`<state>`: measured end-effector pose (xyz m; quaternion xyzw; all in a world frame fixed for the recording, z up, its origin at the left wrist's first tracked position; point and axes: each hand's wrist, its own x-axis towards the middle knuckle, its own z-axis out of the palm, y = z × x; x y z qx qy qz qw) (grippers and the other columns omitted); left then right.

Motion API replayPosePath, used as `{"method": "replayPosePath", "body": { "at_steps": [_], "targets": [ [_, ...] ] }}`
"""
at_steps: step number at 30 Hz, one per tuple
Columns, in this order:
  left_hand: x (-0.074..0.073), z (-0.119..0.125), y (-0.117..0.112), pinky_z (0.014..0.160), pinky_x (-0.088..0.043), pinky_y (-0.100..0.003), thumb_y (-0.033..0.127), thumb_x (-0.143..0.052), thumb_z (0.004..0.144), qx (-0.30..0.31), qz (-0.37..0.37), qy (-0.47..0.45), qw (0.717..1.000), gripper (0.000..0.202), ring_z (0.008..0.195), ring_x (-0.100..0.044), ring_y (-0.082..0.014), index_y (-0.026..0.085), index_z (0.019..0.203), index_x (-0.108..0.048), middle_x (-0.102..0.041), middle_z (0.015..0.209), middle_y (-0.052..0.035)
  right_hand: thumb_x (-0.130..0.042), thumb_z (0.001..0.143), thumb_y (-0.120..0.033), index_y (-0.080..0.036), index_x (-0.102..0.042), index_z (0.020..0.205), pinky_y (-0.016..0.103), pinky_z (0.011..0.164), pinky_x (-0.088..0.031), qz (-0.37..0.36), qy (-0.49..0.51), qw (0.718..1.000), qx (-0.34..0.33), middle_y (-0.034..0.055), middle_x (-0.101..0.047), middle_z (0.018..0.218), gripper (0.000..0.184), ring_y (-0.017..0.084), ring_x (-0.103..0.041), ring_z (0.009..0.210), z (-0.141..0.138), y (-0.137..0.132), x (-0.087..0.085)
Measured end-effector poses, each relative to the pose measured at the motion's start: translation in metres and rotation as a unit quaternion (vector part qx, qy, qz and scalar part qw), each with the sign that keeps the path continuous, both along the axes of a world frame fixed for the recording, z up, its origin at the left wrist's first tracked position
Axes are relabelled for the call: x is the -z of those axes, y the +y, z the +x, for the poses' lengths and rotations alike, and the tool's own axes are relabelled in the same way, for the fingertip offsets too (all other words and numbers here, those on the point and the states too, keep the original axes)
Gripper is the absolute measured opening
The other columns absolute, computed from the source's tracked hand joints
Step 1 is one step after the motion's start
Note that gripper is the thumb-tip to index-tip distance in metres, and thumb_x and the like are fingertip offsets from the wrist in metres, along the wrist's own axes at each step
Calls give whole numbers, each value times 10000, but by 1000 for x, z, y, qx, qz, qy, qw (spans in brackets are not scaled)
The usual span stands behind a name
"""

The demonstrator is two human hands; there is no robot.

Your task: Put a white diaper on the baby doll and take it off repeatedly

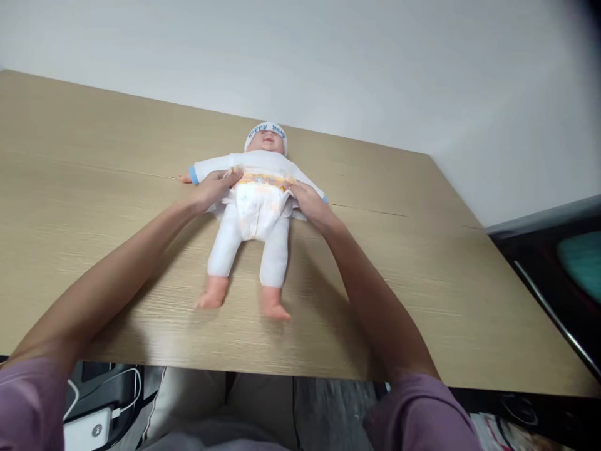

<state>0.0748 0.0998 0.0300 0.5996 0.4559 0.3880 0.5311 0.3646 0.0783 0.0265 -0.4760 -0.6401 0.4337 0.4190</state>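
A baby doll (273,263) in white clothes and a "Happy Baby" cap (267,130) lies face up on the wooden table, its feet toward me. Around its hips sits a white diaper (258,210) with an orange patterned waistband. My left hand (218,186) pinches the waistband's left end, thumb on top. At the opposite end, my right hand (305,195) grips the band, its fingertips partly hidden by the diaper's edge. Both hands rest close against the doll's waist, and loose white material shows beside each one.
The wooden table (117,138) meets a white wall (328,62) at the back. A dark object with a glassy panel (580,260) stands at the right edge. Below the front edge, a white power bank (89,431) with a cable lies at lower left.
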Motion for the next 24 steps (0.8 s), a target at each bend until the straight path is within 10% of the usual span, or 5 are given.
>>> {"method": "replayPosePath", "body": {
  "at_steps": [5,12,19,24],
  "targets": [
    [-21,-13,-39,661,-458,-337,823,-640,1016,-4,0,124,992,662,716,-601,-221,223,738,-605,-647,730,-61,-787,953,-801,-257,-795,1099,371,930,-659,-36,-44,998,-40,49,-844,1134,563,262,-774,1050,15,-44,-14],
    [-50,5,-52,1112,-520,-478,351,-638,1055,-119,282,279,910,197,1201,-671,-311,238,1204,-698,-784,1316,-108,-688,1034,-571,-224,-749,1191,421,874,-634,136,-141,961,196,101,-823,1074,386,243,-725,853,19,-73,15],
    [-52,67,-77,1207,-443,-596,512,-617,1102,75,413,322,849,353,1368,-601,-401,235,1265,-762,-754,1404,-143,-668,1044,-400,-233,-679,1075,509,1090,-548,173,-334,902,213,131,-781,1068,170,341,-703,1108,23,-103,48],
    [-38,82,-76,1188,-421,-665,607,-781,990,65,394,383,833,470,1415,-531,-482,254,1298,-804,-722,1459,-155,-727,1038,-501,-258,-613,1010,441,949,-553,98,-350,902,233,110,-760,1027,270,319,-698,1006,28,-97,53]
  ]
}}
